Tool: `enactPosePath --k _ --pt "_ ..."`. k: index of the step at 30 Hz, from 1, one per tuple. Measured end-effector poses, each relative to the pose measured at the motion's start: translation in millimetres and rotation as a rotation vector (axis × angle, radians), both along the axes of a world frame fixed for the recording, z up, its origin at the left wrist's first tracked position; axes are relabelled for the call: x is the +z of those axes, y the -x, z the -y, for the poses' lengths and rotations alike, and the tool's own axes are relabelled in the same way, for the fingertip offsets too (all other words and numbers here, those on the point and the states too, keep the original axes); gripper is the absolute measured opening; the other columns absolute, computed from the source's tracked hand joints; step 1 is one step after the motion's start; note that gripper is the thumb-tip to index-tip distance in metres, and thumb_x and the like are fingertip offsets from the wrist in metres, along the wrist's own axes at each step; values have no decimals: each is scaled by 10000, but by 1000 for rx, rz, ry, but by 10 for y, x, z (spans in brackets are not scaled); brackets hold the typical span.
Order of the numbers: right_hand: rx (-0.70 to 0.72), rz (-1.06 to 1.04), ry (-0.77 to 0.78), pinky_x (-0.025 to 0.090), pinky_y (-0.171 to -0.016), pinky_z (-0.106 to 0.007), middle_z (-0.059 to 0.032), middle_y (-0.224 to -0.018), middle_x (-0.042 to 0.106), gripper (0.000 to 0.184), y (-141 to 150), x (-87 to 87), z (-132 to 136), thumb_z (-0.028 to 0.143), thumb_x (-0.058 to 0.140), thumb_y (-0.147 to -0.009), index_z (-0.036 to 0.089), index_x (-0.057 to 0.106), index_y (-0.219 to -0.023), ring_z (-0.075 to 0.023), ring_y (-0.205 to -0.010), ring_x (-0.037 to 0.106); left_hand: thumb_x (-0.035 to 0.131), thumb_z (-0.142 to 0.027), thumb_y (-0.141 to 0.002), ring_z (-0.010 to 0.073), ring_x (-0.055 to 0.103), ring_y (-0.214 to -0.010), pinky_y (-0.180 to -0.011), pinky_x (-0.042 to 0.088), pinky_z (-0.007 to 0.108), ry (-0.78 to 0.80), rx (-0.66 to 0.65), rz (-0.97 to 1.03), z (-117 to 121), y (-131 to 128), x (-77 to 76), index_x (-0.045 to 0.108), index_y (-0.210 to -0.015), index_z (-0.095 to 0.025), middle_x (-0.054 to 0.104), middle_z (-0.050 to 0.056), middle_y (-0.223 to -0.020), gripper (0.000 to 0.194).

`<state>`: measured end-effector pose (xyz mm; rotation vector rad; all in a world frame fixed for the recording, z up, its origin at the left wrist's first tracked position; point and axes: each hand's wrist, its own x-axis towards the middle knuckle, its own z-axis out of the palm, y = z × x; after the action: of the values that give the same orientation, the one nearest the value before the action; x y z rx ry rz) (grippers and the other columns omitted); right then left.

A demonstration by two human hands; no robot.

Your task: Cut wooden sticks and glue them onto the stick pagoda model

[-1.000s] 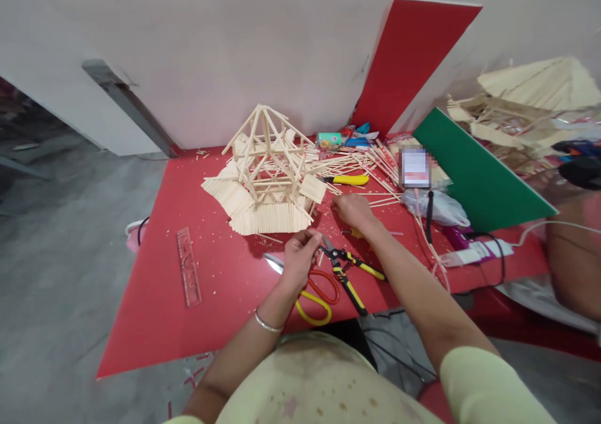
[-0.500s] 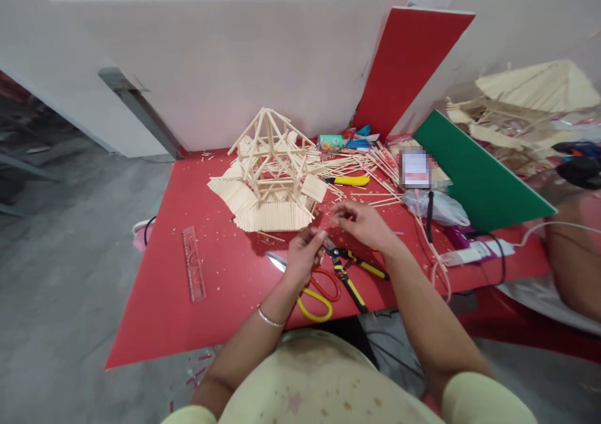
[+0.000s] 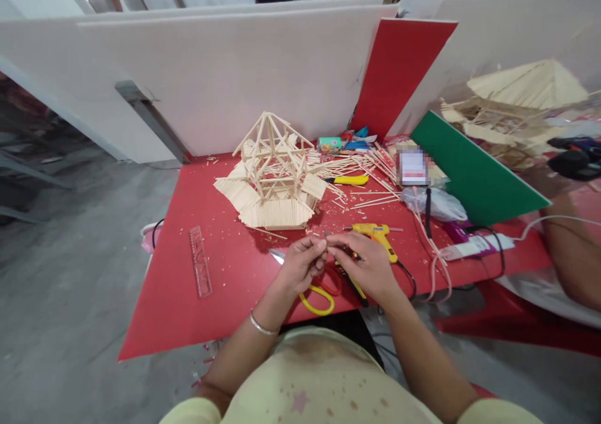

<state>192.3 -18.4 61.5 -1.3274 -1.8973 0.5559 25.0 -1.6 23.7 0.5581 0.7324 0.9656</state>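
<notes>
My left hand (image 3: 303, 262) and my right hand (image 3: 362, 262) meet fingertip to fingertip above the front of the red table. Both are closed in a pinch, and whatever lies between the fingertips is too small to make out. Beyond them stands a model pavilion (image 3: 277, 213) of thin wooden sticks, with an open frame on top and slatted roof panels round it. Scissors (image 3: 317, 300) with red and yellow handles lie under my left hand. Yellow-and-black pliers (image 3: 355, 289) are mostly hidden by my right hand. A yellow glue gun (image 3: 382, 236) rests just beyond my right hand.
Loose wooden sticks (image 3: 370, 168) and a yellow-handled cutter (image 3: 351, 180) lie behind the model. At left is a clear ruler (image 3: 201, 262). A green board (image 3: 474, 167), plastic bag (image 3: 434, 205) and power strip (image 3: 479, 248) with cables occupy the right. A white partition (image 3: 225, 79) rises behind.
My right hand has come back from near the glue gun to my left hand, and their fingertips now meet. The glue gun shows more fully. The view has shifted slightly.
</notes>
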Motion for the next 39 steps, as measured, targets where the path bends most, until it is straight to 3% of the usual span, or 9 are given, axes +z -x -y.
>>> enactPosePath --k 3,7,10,13,16,20,27,35,39 --pt "12 -50 -19 528 -927 -350 -38 -1144 726 263 31 -7 48 329 551 -937 277 671 -1165 -183 -1016 677 821 -398 -714 33 426 -438 -402 273 161 -21 9 -65 48 26 -28 631 -770 -144 596 -11 -637 322" --pt "219 14 45 463 -1059 -371 -64 -1422 576 418 46 -2 81 301 445 -981 282 539 -1388 -194 -1269 566 799 -367 -714 48 440 -435 -418 295 174 -203 -11 -311 129 52 -41 667 -712 -132 570 -13 -567 270" --pt "266 116 160 523 -906 -323 -61 -1078 734 318 -1 -147 103 362 426 -1005 256 693 -1141 -187 -1018 675 800 -338 -699 44 428 -435 -429 301 172 -289 78 -436 176 136 32 700 -721 -128 566 -22 -536 233" --pt "138 197 98 510 -727 -292 -35 -751 687 327 -89 -312 134 405 505 -978 221 722 -816 -168 -732 642 797 -392 -714 30 349 -363 -383 229 173 -147 169 -370 171 272 77 692 -748 -131 507 -51 -460 283" --pt "-35 198 -132 499 -780 -315 -43 -844 676 188 -106 -270 161 361 610 -927 229 742 -910 -175 -816 628 838 -407 -678 19 327 -349 -375 197 170 -39 151 -239 143 357 47 680 -776 -128 486 -63 -452 336" --pt "27 95 -328 505 -757 -292 -25 -896 678 166 42 -10 160 247 645 -906 261 734 -1045 -146 -819 624 843 -388 -686 14 339 -353 -383 208 167 -33 41 -145 153 302 76 672 -759 -123 479 -65 -465 324" --pt "85 40 -330 500 -767 -306 -22 -907 674 160 196 19 105 189 632 -906 255 727 -1015 -147 -847 609 847 -377 -675 18 348 -343 -373 208 162 -24 18 -66 193 259 249 638 -718 -129 481 -64 -454 328" --pt "18 120 -444 497 -777 -337 -57 -888 675 62 313 6 109 177 612 -900 200 666 -923 -181 -854 586 822 -347 -709 21 363 -355 -374 213 161 -7 127 -38 198 213 242 610 -708 -141 484 -66 -473 296" --pt "-72 32 -445 509 -809 -350 -55 -907 676 87 308 -62 101 170 623 -894 213 660 -961 -182 -889 605 774 -463 -745 40 371 -347 -363 216 175 32 204 -87 152 172 208 601 -653 -140 467 -51 -442 378"
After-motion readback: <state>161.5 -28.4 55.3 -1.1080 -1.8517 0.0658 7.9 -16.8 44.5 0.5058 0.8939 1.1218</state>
